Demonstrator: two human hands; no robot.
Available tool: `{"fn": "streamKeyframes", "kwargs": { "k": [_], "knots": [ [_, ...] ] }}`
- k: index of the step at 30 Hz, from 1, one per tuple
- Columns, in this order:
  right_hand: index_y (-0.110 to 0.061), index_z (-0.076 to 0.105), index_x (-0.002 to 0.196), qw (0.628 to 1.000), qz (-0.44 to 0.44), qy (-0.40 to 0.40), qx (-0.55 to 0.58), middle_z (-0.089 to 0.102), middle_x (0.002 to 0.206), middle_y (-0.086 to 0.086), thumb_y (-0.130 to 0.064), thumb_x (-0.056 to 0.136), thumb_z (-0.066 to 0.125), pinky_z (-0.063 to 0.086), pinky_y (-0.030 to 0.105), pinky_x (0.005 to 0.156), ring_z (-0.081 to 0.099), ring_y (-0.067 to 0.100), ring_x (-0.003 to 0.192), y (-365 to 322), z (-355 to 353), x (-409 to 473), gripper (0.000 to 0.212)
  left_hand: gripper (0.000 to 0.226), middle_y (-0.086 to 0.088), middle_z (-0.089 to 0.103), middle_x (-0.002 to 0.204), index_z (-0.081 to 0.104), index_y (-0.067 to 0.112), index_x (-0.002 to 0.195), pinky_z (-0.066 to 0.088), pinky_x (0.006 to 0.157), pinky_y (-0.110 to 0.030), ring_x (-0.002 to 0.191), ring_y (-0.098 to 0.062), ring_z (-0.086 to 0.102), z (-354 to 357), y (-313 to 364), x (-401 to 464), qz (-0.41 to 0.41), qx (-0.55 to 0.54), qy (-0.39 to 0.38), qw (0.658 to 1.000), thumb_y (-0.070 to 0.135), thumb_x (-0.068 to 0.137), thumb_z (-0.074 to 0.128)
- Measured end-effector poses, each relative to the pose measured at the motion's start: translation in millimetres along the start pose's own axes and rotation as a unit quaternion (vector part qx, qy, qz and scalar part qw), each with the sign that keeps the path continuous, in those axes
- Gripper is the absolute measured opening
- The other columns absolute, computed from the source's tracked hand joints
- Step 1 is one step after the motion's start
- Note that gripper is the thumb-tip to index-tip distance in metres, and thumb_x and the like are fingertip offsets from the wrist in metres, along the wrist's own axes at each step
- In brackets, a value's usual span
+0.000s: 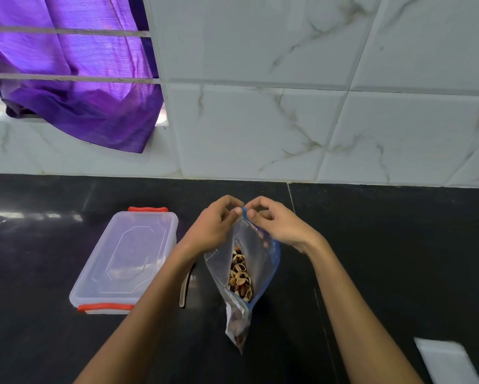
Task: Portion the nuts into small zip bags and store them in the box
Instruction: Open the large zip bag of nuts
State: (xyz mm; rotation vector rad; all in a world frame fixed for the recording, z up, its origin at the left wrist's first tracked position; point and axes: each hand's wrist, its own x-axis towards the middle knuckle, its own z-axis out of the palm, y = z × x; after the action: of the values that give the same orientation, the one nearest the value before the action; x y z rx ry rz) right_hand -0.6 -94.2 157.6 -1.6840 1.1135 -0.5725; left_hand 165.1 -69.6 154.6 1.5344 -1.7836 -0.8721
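A purple curtain (75, 79) hangs at the far left above the black countertop (371, 245). Below it the clear plastic box (125, 261) sits with its lid on and its red latches at both ends. Just right of the box, the left hand (213, 228) pinches the top edge of a clear zip bag (246, 273) holding nuts (239, 275); the right hand (277, 225) pinches the same edge, fingertips nearly meeting. The bag hangs upright between the forearms. A white sheet (448, 361) lies at the far right corner.

Clear zip bag (242, 273) upright, nuts (240, 275) inside; lidded box (125, 261) left
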Motion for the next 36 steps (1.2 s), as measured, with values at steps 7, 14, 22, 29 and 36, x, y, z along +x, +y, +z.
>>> {"fn": "streamKeyframes", "kwargs": {
  "k": [7, 14, 22, 29, 36],
  "knots": [
    [-0.01, 0.063, 0.088, 0.985, -0.038, 0.052, -0.158, 0.061, 0.074, 0.003, -0.027, 0.099, 0.047, 0.041, 0.023, 0.058, 0.052, 0.005, 0.057, -2, -3, 4, 0.026, 0.025, 0.003, 0.054, 0.086, 0.064, 0.01, 0.096, 0.033, 0.059, -0.014, 0.075, -0.01, 0.049, 3, 12, 1, 0.042, 0.221, 0.055, 0.973, 0.021, 0.101, 0.042],
    [-0.006, 0.06, 0.081, 0.996, 0.079, -0.003, 0.043, 0.048, 0.066, 0.004, -0.03, 0.102, 0.038, 0.043, 0.027, 0.066, 0.046, 0.013, 0.063, 0, -6, 5, 0.039, 0.042, -0.003, 0.05, 0.06, 0.053, 0.01, 0.067, 0.037, 0.056, -0.026, 0.054, -0.013, 0.045, 0, 20, 7, -0.18, -0.12, -0.077, 0.973, 0.025, 0.103, 0.039],
    [-0.021, 0.059, 0.122, 0.99, 0.127, 0.032, 0.054, 0.064, 0.105, -0.004, -0.026, 0.097, 0.052, 0.045, 0.026, 0.079, 0.055, 0.012, 0.098, 5, -10, -18, 0.027, 0.032, -0.005, 0.068, 0.091, 0.068, 0.01, 0.095, 0.048, 0.076, -0.027, 0.085, -0.014, 0.062, 4, 6, -4, -0.267, -0.354, -0.072, 0.893, 0.034, 0.098, 0.046],
    [-0.012, 0.065, 0.11, 0.978, 0.168, 0.127, -0.011, 0.066, 0.098, 0.002, -0.022, 0.093, 0.058, 0.054, 0.022, 0.064, 0.065, 0.014, 0.085, 4, -13, -34, 0.021, 0.031, -0.001, 0.059, 0.091, 0.06, 0.012, 0.102, 0.043, 0.077, -0.031, 0.088, -0.016, 0.055, -12, 2, -18, -0.24, -0.066, 0.036, 0.968, 0.041, 0.094, 0.054],
    [-0.017, 0.068, 0.085, 0.965, 0.195, 0.151, -0.091, 0.07, 0.086, 0.003, -0.02, 0.092, 0.06, 0.059, 0.034, 0.077, 0.069, 0.014, 0.075, 1, -15, -42, 0.011, 0.018, -0.01, 0.063, 0.081, 0.063, 0.009, 0.091, 0.054, 0.062, -0.026, 0.069, -0.018, 0.06, -24, -6, -38, -0.28, 0.033, 0.01, 0.959, 0.024, 0.095, 0.055]
  ]
}}
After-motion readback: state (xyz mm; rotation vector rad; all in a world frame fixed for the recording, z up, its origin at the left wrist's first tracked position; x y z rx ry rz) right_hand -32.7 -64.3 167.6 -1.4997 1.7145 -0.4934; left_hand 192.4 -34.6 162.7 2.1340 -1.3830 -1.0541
